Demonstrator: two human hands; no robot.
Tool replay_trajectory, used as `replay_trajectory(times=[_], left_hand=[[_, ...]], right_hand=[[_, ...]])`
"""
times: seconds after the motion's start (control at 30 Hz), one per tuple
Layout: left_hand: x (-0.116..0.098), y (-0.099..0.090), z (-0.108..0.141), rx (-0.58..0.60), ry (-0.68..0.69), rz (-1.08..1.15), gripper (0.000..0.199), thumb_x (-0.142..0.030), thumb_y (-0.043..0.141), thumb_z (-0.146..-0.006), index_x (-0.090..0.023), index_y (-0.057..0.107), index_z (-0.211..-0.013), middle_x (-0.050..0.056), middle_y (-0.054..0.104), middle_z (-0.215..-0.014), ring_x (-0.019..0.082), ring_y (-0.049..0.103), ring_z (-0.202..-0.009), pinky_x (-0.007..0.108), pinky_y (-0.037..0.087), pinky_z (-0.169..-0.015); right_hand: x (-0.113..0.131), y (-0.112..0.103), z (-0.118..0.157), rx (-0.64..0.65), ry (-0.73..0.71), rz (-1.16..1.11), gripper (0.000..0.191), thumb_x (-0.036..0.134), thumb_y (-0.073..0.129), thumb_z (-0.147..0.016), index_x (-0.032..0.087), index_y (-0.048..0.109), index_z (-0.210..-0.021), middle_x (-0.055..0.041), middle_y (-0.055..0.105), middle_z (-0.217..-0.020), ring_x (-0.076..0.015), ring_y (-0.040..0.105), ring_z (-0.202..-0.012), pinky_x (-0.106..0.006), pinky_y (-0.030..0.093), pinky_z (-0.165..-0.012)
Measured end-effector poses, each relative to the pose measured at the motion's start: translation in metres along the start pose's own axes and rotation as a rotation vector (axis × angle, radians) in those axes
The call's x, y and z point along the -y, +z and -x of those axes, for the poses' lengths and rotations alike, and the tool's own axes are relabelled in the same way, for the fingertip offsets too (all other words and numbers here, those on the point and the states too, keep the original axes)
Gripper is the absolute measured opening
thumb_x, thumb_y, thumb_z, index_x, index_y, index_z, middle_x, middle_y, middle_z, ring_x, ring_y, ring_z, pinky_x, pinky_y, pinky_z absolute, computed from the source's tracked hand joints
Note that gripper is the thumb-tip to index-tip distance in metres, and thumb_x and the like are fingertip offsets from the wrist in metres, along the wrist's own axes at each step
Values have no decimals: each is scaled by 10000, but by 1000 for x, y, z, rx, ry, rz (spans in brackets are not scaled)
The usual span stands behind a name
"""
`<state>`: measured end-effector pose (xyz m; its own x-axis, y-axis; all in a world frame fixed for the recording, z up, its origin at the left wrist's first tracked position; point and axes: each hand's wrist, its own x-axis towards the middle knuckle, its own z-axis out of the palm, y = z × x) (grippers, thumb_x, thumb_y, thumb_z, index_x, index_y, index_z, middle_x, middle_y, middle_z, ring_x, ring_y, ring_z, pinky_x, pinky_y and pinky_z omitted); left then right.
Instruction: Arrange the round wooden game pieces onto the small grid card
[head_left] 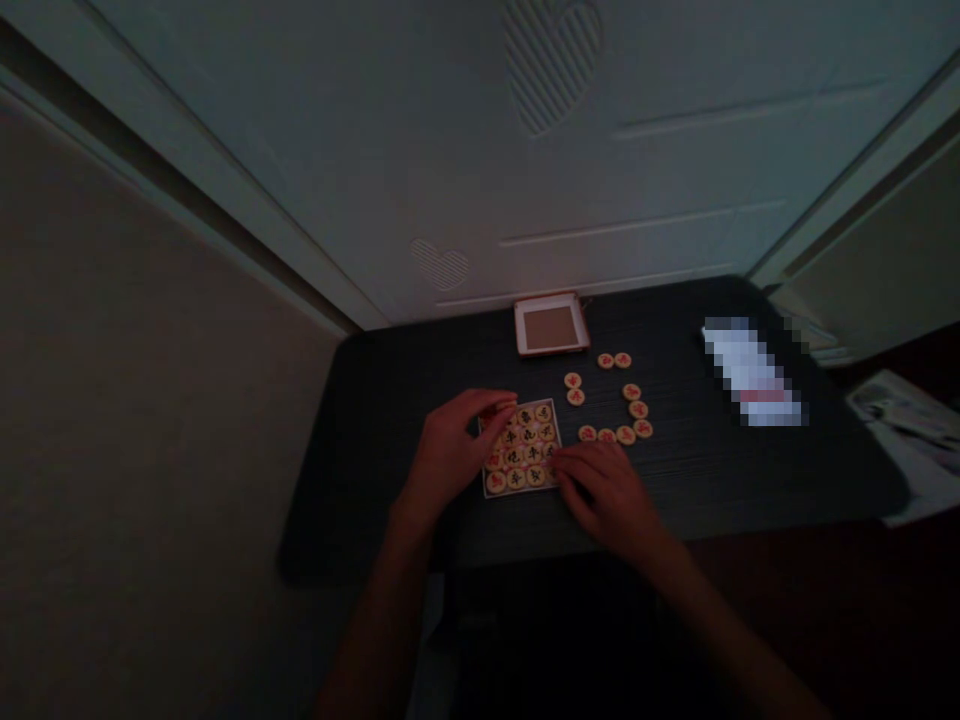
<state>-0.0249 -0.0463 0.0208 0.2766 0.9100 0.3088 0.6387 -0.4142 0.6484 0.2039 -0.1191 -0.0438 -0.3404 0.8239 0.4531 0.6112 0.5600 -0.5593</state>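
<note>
A shallow white square box (pixel 556 420) holds rows of round wooden Chinese chess pieces (pixel 512 457), marked in red or black. My left hand (pixel 451 440) arches over the box's upper left corner, thumb and fingertips close together above a red-marked piece; whatever lies between them is hidden. At the box's right side, my right hand (pixel 606 488) has its fingers bent over the rim and the end pieces, with the thumb just below. Right of the box lie several loose red-marked pieces (pixel 638 410), some in a curved row, plus a pair (pixel 574 389) nearer the box.
Behind the box, a brown-edged tray or lid (pixel 551 326) rests against the back of the dark table (pixel 720 470). A pixelated pale object (pixel 754 375) lies to the right. A white panel with raised hearts (pixel 555 65) rises behind; papers (pixel 911 430) sit past the right edge.
</note>
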Motion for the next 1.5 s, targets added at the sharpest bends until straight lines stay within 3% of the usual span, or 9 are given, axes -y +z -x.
replay_trajectory(times=[0.23, 0.43, 0.6, 0.73, 0.93, 1.5], left_hand=[[-7, 4, -2, 141, -11, 47, 139, -310, 661, -938, -248, 718, -1049, 18, 755, -993, 166, 732, -841, 303, 606, -777], [-4, 8, 1, 216, 49, -164, 139, -392, 691, -924, -277, 730, -989, 14, 743, -953, 200, 686, -887, 359, 542, -848], [-4, 11, -1, 266, 92, -293, 92, -346, 707, -910, -271, 745, -947, 24, 714, -850, 220, 640, -836, 369, 499, -800], [-6, 13, -3, 299, 111, -335, 85, -315, 672, -936, -255, 725, -967, 29, 747, -912, 232, 635, -871, 370, 479, -786], [-3, 12, 2, 294, 131, -375, 162, -321, 701, -911, -244, 704, -1053, 54, 753, -1063, 255, 638, -959, 398, 478, -825], [4, 7, 2, 236, 109, -405, 181, -259, 669, -907, -246, 697, -1086, 46, 754, -1081, 265, 636, -985, 412, 470, -830]], right_hand=[[1, 0, 0, -3, 0, 6, 232, 160, 584, -971, 238, 672, -1171, -69, 753, -1151, -242, 683, -1053, -496, 465, -1029], [1, 0, -1, -16, -7, -2, 236, 164, 579, -968, 242, 682, -1165, -71, 756, -1130, -241, 691, -1034, -478, 494, -993], [2, 0, -1, -10, 3, 0, 240, 165, 574, -966, 245, 687, -1162, -71, 756, -1130, -245, 687, -1039, -490, 487, -1007], [3, -1, -2, -4, 7, 7, 227, 161, 578, -969, 239, 679, -1157, -67, 757, -1135, -246, 683, -1040, -499, 470, -1021], [3, 0, -2, 4, 1, 9, 226, 157, 579, -969, 236, 676, -1158, -67, 755, -1135, -246, 684, -1038, -486, 485, -991], [3, 0, -1, -3, 12, -2, 229, 170, 575, -980, 242, 666, -1177, -64, 753, -1155, -248, 679, -1066, -509, 456, -1045]])
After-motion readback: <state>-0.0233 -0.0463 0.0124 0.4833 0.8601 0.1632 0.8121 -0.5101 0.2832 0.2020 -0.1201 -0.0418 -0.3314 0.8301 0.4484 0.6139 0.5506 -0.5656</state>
